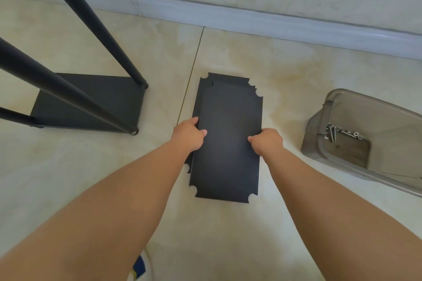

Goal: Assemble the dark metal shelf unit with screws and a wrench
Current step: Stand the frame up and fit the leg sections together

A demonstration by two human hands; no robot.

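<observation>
Both hands, left hand (189,134) and right hand (267,141), are gripping the top shelf panel (228,143) on the floor stack, fingers curled round its edges; lifting unevenly risks dragging the panel beneath (204,89)

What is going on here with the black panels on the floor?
A person is putting a dark metal shelf unit together. The left hand and right hand grip the long edges of the top shelf panel, which lies on a stack of panels on the floor. To the left stands the partly built frame with its poles. On the right, a clear plastic bin holds the screws.
</observation>
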